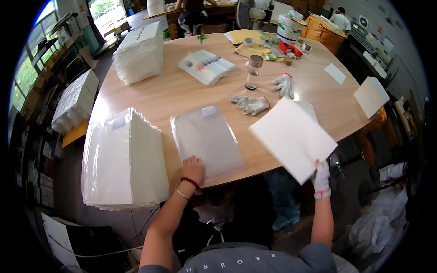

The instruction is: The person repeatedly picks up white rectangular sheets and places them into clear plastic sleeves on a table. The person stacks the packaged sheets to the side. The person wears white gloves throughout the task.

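Observation:
A clear plastic bag with a small white label and a pink strip along its near edge lies flat in front of me. My left hand, bare with a beaded bracelet, has its fingers curled at the bag's near left corner. In a white glove, my right hand grips a white rectangular sheet by its near corner. The sheet is tilted over the table's right front edge and partly covers another white sheet. To the left of the bag stands a tall stack of filled clear bags.
Two white work gloves and a glass jar sit beyond the bag. Farther back are a pile of plastic bags, another tall stack and a white bucket. A folded white card stands at the right edge.

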